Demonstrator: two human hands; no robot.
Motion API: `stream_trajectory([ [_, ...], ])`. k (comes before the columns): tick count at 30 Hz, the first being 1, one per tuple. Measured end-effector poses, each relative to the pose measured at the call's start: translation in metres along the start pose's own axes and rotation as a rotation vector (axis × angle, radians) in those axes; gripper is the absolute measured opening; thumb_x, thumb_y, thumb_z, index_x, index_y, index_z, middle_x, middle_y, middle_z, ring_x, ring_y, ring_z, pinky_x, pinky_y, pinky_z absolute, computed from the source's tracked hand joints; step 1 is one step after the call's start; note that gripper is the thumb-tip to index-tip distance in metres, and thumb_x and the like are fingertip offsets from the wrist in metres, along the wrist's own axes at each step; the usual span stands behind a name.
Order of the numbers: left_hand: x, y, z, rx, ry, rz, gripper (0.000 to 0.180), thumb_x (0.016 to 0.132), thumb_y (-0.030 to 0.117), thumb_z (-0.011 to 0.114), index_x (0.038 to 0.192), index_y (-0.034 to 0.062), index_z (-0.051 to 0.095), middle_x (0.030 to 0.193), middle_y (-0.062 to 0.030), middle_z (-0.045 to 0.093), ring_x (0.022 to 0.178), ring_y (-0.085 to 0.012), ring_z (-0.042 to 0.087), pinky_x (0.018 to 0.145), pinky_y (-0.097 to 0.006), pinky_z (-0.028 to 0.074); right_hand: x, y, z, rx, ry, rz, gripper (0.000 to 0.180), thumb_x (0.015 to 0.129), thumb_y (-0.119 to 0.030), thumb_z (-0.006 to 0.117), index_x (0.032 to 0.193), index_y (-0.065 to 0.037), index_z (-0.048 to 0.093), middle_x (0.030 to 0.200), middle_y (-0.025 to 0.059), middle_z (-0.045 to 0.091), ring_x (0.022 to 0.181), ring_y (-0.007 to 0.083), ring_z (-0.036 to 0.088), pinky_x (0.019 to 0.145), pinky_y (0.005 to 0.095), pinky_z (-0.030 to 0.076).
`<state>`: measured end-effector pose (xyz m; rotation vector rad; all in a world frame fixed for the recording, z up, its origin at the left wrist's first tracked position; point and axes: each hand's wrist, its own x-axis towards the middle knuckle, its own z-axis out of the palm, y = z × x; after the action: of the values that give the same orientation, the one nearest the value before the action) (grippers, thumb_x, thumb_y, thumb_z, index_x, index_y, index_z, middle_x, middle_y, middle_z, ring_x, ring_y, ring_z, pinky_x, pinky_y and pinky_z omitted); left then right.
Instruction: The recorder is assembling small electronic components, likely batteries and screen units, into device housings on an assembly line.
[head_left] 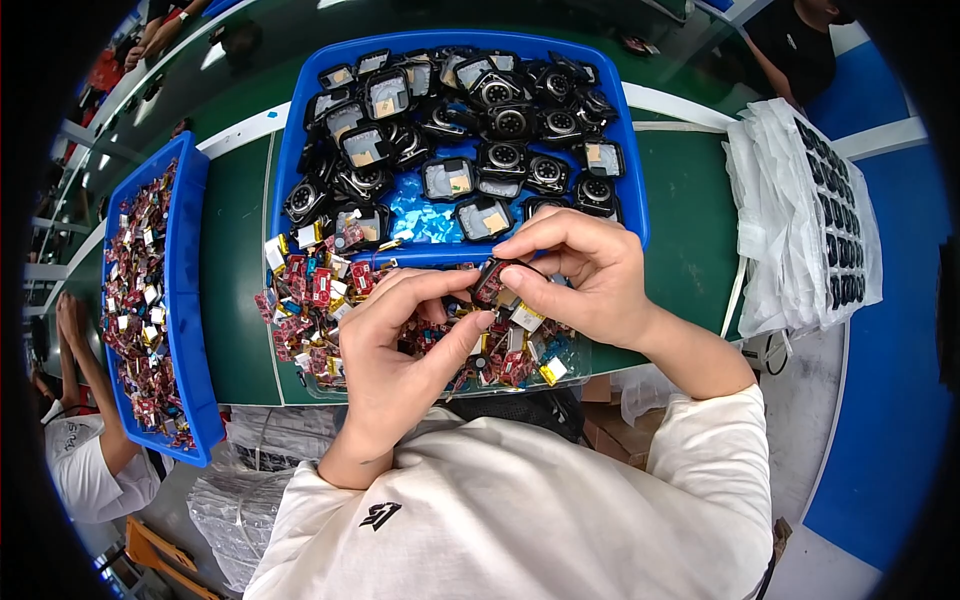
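Note:
My right hand (590, 270) is closed on a small black smartwatch case (487, 284), thumb on its near side and index finger over the top. Something red, like a circuit board, shows in the case. From the other side, my left hand (405, 335) has its index fingertip at the case's left edge and its thumb just below. Right under both hands lies a clear tray (575, 378), heaped with red circuit boards (322, 288), silver-and-yellow battery cells (553, 371) and wires. Part of this heap is hidden by my hands.
Beyond the heap, a blue bin (640, 190) holds many black watch cases (505, 157). Another blue bin (190, 310) at the left contains loose boards and cells. White-wrapped trays of black parts (835, 215) stack at the right edge. Co-workers are at the left and far right.

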<state>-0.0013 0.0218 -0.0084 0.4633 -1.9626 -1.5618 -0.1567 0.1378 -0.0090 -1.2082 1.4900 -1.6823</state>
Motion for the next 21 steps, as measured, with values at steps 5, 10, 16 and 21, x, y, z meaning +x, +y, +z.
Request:
stream_trajectory([
  [5, 0.0001, -0.0004, -0.0014, 0.028, -0.02, 0.042, 0.034, 0.066, -0.002, 0.076, 0.099, 0.0023, 0.069, 0.083, -0.0039, 0.066, 0.064, -0.0089, 0.049, 0.06, -0.021, 0.042, -0.0003, 0.0005, -0.0005, -0.003, 0.005, 0.01, 0.019, 0.082, 0.0, 0.067, 0.1, 0.002, 0.065, 0.099, 0.0096, 0.062, 0.09, 0.0126, 0.062, 0.075, 0.0239, 0.056],
  [10, 0.0, -0.0004, -0.0016, 0.025, -0.025, 0.038, 0.034, 0.067, -0.002, 0.076, 0.1, 0.0026, 0.069, 0.083, -0.0039, 0.066, 0.065, -0.0093, 0.049, 0.06, -0.022, 0.042, -0.0004, 0.0008, -0.0007, 0.034, 0.004, -0.003, 0.02, 0.082, 0.0, 0.067, 0.101, 0.002, 0.065, 0.1, 0.01, 0.062, 0.091, 0.0135, 0.062, 0.076, 0.0244, 0.056],
  [16, -0.0003, -0.001, -0.0021, 0.027, -0.028, 0.038, 0.034, 0.067, -0.002, 0.076, 0.1, 0.0025, 0.069, 0.083, -0.0039, 0.065, 0.065, -0.0098, 0.049, 0.061, -0.022, 0.042, -0.0005, 0.0007, -0.0015, 0.023, -0.008, -0.002, 0.02, 0.083, -0.001, 0.066, 0.102, 0.002, 0.065, 0.101, 0.0104, 0.062, 0.091, 0.0137, 0.062, 0.076, 0.025, 0.056],
  [21, 0.0, 0.0001, -0.0025, 0.048, -0.043, 0.052, 0.035, 0.066, -0.002, 0.076, 0.1, 0.0024, 0.068, 0.083, -0.0039, 0.065, 0.065, -0.0099, 0.05, 0.062, -0.022, 0.043, 0.0, 0.0, -0.0017, 0.037, -0.017, 0.006, 0.019, 0.084, -0.002, 0.065, 0.103, 0.002, 0.065, 0.101, 0.0112, 0.062, 0.091, 0.0141, 0.063, 0.075, 0.0251, 0.057],
])
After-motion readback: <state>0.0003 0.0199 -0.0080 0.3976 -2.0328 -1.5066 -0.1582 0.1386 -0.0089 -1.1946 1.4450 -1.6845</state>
